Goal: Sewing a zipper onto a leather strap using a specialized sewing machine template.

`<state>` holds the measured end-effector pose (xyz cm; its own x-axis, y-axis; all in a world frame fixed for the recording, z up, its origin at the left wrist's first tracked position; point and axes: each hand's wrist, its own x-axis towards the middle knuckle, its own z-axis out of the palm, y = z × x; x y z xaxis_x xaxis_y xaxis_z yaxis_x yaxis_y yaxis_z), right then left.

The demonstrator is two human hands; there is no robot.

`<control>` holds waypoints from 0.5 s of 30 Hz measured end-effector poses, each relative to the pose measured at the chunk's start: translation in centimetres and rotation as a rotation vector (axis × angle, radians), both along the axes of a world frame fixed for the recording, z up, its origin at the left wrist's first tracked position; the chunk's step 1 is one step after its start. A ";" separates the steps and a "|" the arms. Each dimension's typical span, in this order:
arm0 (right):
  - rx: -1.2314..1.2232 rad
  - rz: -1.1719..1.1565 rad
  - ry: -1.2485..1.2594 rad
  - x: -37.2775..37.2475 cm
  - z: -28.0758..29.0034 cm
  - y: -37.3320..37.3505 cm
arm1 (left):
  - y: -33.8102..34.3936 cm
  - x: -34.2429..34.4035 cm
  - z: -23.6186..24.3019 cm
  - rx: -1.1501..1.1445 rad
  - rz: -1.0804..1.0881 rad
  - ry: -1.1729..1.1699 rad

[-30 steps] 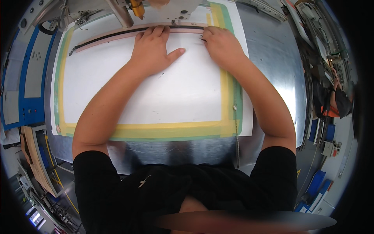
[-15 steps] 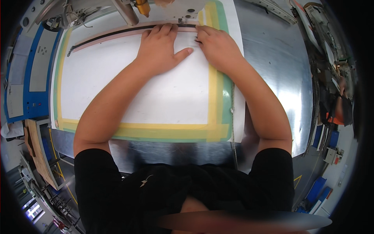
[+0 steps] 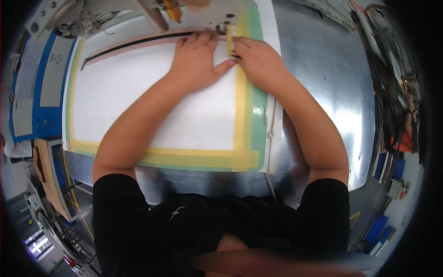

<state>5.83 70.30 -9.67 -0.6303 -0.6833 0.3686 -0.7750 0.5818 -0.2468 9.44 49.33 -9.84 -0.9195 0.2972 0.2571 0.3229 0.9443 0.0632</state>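
A long black strip with pink borders [image 3: 138, 42], which looks like a zipper, runs across the far side of a white work board [image 3: 194, 120]. A small metal piece [image 3: 84, 63] sits at its left end. My left hand [image 3: 194, 62] lies open with its fingertips pressed on the strip near the right end, thumb stretched toward my other hand. My right hand [image 3: 259, 62] is closed, fingers curled, beside the strip's right end over the yellow tape. Out of its fist pokes a small dark pointed tool [image 3: 236, 56], mostly hidden, close to my left thumb.
Yellow and green tape [image 3: 244, 115] borders the board. A machine's metal post [image 3: 154, 16] and an orange nozzle-like part [image 3: 172, 11] stand over the far edge. A shiny metal table [image 3: 323, 87] spreads to the right; a blue-framed panel [image 3: 44, 87] stands left. A cord [image 3: 271, 134] hangs by the right edge.
My left hand has slid a little right along the strip, its thumb now near the dark tool. My right hand sits slightly lower, off the strip's end. The whole view has shifted slightly.
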 end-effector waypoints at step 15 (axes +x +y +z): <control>0.059 -0.048 -0.050 0.8 0.9 1.0 | -24.6 2.4 0.3 -0.120 0.616 0.034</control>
<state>6.61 71.32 -8.80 -0.6793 -0.6716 0.2959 -0.7336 0.6324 -0.2487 11.82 24.69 -9.50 -0.9230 -0.2564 0.2871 -0.2831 0.9575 -0.0552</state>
